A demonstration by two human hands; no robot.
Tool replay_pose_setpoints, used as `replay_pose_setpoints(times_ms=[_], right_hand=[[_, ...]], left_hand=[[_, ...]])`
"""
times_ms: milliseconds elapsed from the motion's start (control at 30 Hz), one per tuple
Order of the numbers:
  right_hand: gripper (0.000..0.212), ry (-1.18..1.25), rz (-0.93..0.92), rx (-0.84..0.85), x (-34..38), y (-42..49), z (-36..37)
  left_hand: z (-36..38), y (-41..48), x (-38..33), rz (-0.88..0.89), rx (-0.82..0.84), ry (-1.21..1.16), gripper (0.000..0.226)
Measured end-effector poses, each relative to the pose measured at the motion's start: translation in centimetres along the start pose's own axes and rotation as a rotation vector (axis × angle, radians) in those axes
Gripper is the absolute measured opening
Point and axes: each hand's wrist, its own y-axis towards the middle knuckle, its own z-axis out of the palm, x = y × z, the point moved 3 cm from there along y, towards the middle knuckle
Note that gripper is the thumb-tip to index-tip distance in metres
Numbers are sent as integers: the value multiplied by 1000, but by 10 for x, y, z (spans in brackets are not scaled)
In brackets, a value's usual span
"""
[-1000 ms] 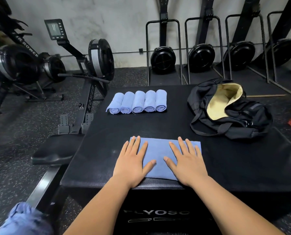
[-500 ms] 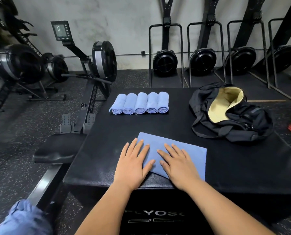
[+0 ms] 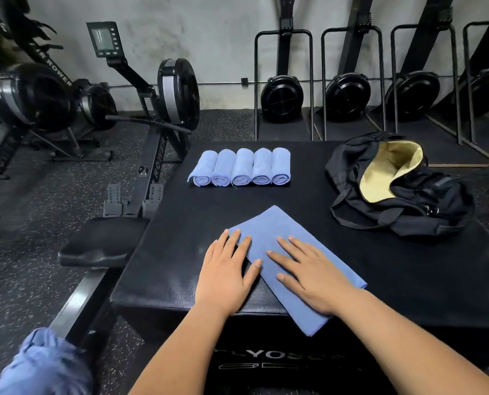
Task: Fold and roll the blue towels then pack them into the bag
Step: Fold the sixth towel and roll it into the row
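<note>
A folded blue towel (image 3: 277,235) lies flat and slanted near the front edge of the black box top (image 3: 408,275), one corner hanging over that edge. My left hand (image 3: 226,275) lies flat with its fingertips on the towel's left edge. My right hand (image 3: 311,272) presses flat on the towel's middle, fingers spread. Several rolled blue towels (image 3: 241,168) sit side by side at the far left of the box top. The black bag (image 3: 402,201) lies open at the far right, showing its pale yellow lining.
A heap of loose blue towels (image 3: 43,369) sits at the lower left, off the box. A rowing machine (image 3: 152,115) with its seat (image 3: 100,243) stands close on the left. More rowers stand upright along the back wall.
The towel has turned clockwise under both hands, from square to the front edge to a diagonal, and one corner now overhangs the edge. Both hands stay flat on it.
</note>
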Motion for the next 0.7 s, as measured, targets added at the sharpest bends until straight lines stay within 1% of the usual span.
replay_pose_setpoints(times_ms=[33,100,300,400,500,567,633,667,700], right_hand=[[61,-15,-20,10,-5,-1,3],[65,-26,35,-16,-6,5,10],[62,46,396,-124,28,38,22],[59,98,494,-132,34,49,22],[57,207,505,-80,27,59,17],[57,318,471,-14,20,62,10],[55,420,391,27,10,58,3],[54,414,332,29,4,50,0],[55,335,262,21,-3,39,0]], left_hand=[[0,0,0,4,4,-5,70],[-1,0,1,15,-5,-23,70],[-1,-1,3,39,-8,-111,72],[1,-2,5,94,6,-123,70],[2,-2,6,118,37,-100,66],[2,-3,6,118,64,-70,64],[2,-3,7,114,79,-61,63],[1,-3,6,115,79,-62,64],[0,-4,6,114,76,-63,64]])
